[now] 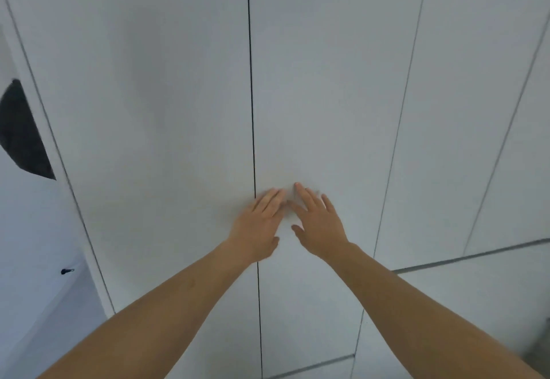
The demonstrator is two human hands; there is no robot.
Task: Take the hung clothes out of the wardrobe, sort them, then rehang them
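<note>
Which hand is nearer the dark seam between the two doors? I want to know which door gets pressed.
Left. The left hand lies across the seam, fingertips just right of it. The right hand rests flat on the right door, clear of it.

Pale wall (18, 229) with dark curved shape (22, 131)

The wardrobe doors (178, 110) are plain pale grey-white, split by a dark seam (252, 110). Left of them, a black, possibly fabric shape (20, 131).
</note>
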